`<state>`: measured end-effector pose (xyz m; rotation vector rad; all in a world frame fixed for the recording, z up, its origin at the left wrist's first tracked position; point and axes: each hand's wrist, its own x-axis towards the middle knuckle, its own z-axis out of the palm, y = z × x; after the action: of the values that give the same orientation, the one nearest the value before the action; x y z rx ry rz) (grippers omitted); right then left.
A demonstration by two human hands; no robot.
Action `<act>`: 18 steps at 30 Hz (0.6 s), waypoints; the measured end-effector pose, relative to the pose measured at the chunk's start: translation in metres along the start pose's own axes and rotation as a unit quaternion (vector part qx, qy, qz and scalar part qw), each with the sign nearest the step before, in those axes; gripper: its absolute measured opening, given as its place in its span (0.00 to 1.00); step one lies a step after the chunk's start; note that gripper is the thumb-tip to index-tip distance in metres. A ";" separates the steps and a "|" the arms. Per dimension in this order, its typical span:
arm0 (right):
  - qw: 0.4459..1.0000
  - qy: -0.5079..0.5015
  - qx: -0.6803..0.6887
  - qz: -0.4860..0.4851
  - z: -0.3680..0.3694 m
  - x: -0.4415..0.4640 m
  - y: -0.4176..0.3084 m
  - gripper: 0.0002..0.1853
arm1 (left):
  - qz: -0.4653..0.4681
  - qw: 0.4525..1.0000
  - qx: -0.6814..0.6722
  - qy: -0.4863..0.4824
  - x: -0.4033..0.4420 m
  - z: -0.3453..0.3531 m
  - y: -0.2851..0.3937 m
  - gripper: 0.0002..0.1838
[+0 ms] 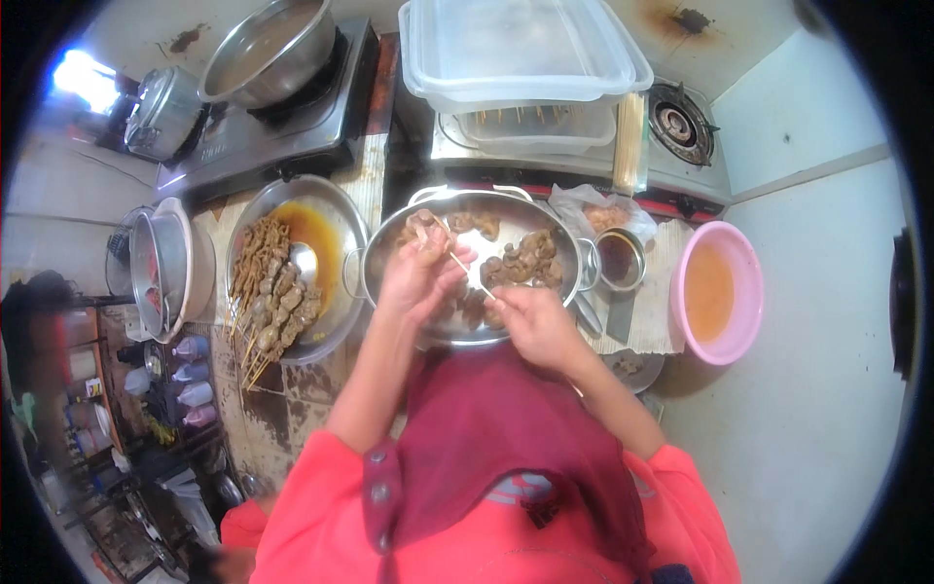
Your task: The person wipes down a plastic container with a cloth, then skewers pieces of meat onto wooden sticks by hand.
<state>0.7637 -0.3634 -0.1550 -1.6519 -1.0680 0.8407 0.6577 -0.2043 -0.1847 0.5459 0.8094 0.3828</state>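
My left hand (416, 277) is raised over a two-handled metal pan (467, 339), its fingers closed on a brownish piece of meat (420, 226). A thin bamboo skewer (465, 269) slants between my two hands, its upper end beside that piece. Lower and to the right, my right hand (533, 321) pinches the skewer near its other end. Dark brown meat pieces (525, 261) lie heaped in the pan, mostly on its right side, with a few more at the back. My left hand hides part of the pan.
Left of the pan, a metal basin (342, 209) holds loaded skewers (275, 307) in yellowish sauce. To the right stand a small pot of dark liquid (619, 258), a knife (587, 313) and a pink tub (754, 282). Plastic containers (525, 58) and gas stoves (684, 122) line the back.
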 end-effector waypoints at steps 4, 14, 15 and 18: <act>0.999 -0.010 0.006 0.035 0.004 0.002 0.002 0.09 | -0.009 1.000 0.015 -0.004 -0.001 0.000 0.003 0.11; 0.996 0.012 0.062 0.055 0.008 -0.001 0.014 0.11 | 0.053 0.994 0.035 -0.083 0.011 0.011 0.008 0.16; 0.997 0.014 0.061 0.052 0.008 -0.001 0.015 0.11 | 0.046 0.996 0.021 -0.079 0.010 0.014 0.010 0.16; 0.993 0.049 0.095 0.058 0.010 -0.003 0.012 0.10 | 0.032 0.997 -0.024 -0.064 0.011 0.017 0.012 0.14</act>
<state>0.7572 -0.3645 -0.1690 -1.5884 -0.8045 0.8990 0.6766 -0.1946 -0.1740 0.5467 0.6596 0.4212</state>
